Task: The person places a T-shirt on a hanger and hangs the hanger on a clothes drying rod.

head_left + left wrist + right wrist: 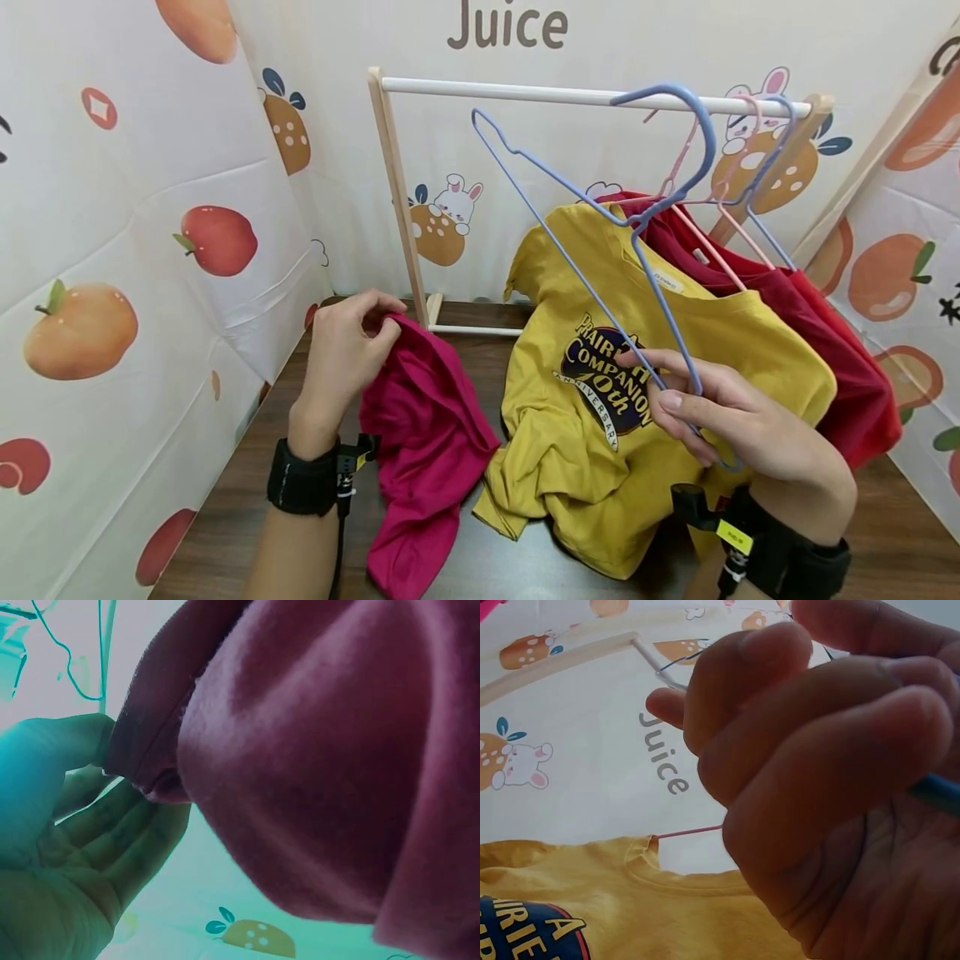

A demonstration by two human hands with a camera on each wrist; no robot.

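My left hand pinches the upper edge of a magenta garment between thumb and fingers; the cloth hangs in folds down toward the table. In the left wrist view, the same garment fills much of the picture, its hem held at the fingertips. A light-blue hanger is gripped near one end by my right hand, its hook up and its frame tilted. Behind that hand hangs a yellow T-shirt with a dark printed badge. Curled fingers cover most of the hanger in the right wrist view.
A clothes rack with a white rail and wooden posts stands at the back. Red shirts hang behind the yellow one, on pink and blue hangers. Fruit-printed cloth surrounds the dark wooden table.
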